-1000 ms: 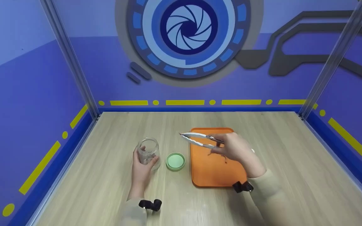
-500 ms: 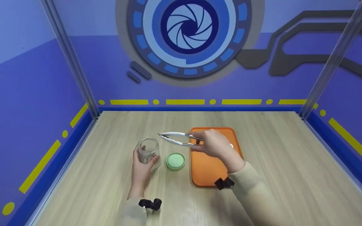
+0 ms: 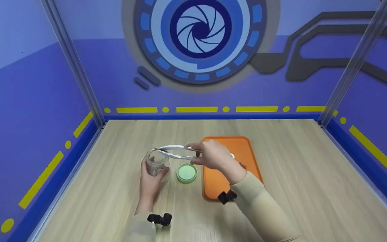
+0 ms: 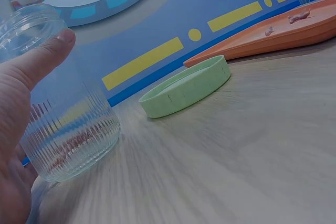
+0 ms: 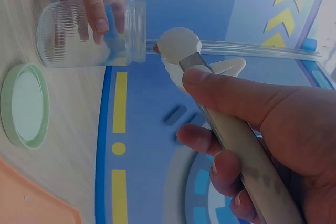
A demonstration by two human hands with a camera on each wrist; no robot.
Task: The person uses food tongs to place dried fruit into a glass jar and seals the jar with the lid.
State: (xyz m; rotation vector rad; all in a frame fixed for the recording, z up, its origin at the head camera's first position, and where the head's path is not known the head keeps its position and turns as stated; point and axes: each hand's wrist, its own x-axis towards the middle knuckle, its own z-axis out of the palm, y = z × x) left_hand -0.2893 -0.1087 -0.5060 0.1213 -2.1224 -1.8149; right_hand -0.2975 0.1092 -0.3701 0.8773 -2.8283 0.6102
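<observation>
Head: my left hand (image 3: 150,184) wraps the jar (image 3: 156,168), likely to steady it. My right hand (image 3: 215,154) pinches the tongs (image 3: 176,156), tips at the jar's mouth. Lid (image 3: 186,172) sits between my hands, tray (image 3: 213,188) below the right, presumably for short reach. Left wrist: reddish bits (image 4: 76,142) low in the jar; scraps (image 4: 299,17) on tray. Right wrist: dark marks on the tongs' handle, unreadable. No legible brands or labels.
</observation>
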